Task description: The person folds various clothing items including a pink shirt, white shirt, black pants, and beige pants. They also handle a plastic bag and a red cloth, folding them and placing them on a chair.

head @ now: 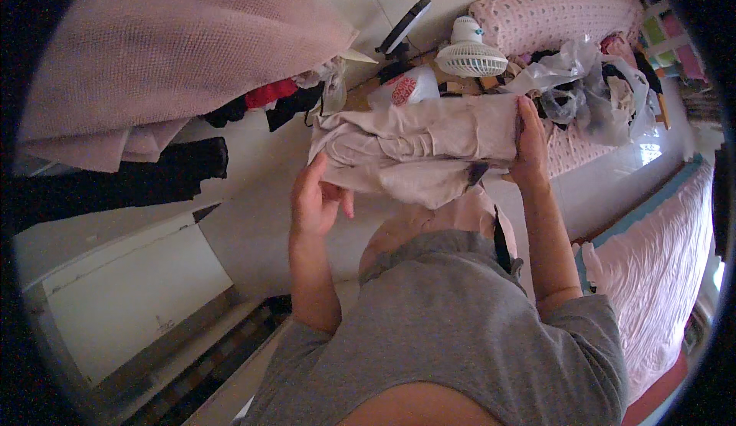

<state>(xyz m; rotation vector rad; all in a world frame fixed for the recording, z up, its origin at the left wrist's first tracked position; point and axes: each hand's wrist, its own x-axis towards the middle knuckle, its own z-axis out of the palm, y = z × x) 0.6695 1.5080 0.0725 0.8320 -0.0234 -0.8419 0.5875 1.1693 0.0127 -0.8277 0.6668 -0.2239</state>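
Observation:
Held out in front of my body is a folded beige fabric garment [420, 138]. Wrinkles cross its upper face, and a looser part with a dark patch hangs along the lower edge. My left hand [318, 199] grips its left end, the thumb on top and the other fingers below. At the right end my right hand [529, 144] holds the cloth, fingers along the side edge. Part of each hand's fingers is hidden by the fabric.
A pink textured cloth [190, 52] hangs at upper left above dark clothing [126, 182]. Beyond the garment stand a white fan [471, 52], a printed plastic bag [411, 86] and a pink patterned cushion [563, 15] with clear plastic bags [575, 75]. A bed with pale pink bedding [650, 271] lies right.

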